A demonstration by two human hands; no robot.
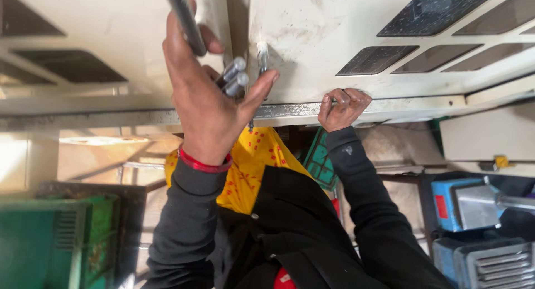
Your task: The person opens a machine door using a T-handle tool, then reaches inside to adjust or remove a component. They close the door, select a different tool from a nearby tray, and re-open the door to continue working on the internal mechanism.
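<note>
Big off-white sheet-metal casing (pixel 312 38), scuffed, with angular dark grille cut-outs; bare grey metal rail (pixel 111 119) along its lower edge. Left hand (pixel 203 94) is clenched around a dark ribbed tool handle (pixel 184 18) plus two short silver-capped cylinders (pixel 237 77), pressed against the panel seam. Right hand (pixel 343 108) has its fingers curled onto the casing's edge. Red bangle (pixel 203 165) on the left wrist.

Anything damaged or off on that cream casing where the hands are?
Yes. The cream metal casing is scuffed and grimy, and its lower edge rail looks worn to bare grey. The left hand grips a dark tool plus loose metal rods; the right hand presses on the rail. No spill shows.
</note>
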